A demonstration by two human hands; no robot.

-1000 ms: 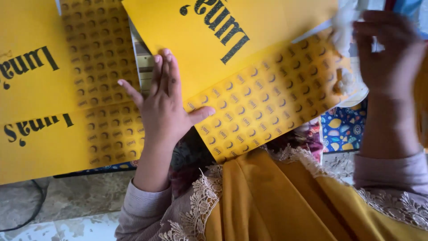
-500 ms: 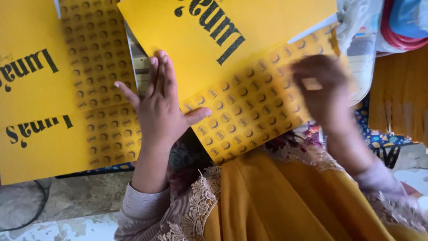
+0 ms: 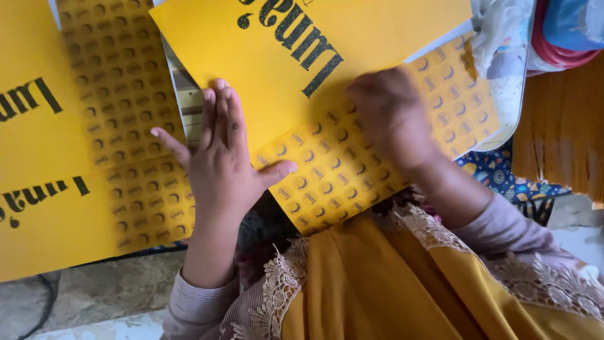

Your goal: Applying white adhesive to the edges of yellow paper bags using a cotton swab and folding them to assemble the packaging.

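Observation:
A yellow sheet (image 3: 352,75) with black lettering and rows of small round printed stickers lies tilted in front of me. My left hand (image 3: 223,164) presses flat on its lower left edge, fingers together and thumb spread. My right hand (image 3: 390,116) rests on the sticker rows further right, fingers curled down against the sheet; it is blurred, so I cannot tell whether it pinches a sticker. A second yellow sticker sheet (image 3: 82,145) lies to the left, partly under my left hand.
A clear plastic tray edge (image 3: 513,101) and crumpled plastic show at the upper right, beside a red-rimmed blue item (image 3: 569,31). A patterned blue cloth (image 3: 503,176) lies below the tray. My mustard garment (image 3: 390,283) with lace trim fills the bottom.
My right hand came down from the upper right corner onto the sticker rows near the sheet's middle. The left hand stayed pressed in place.

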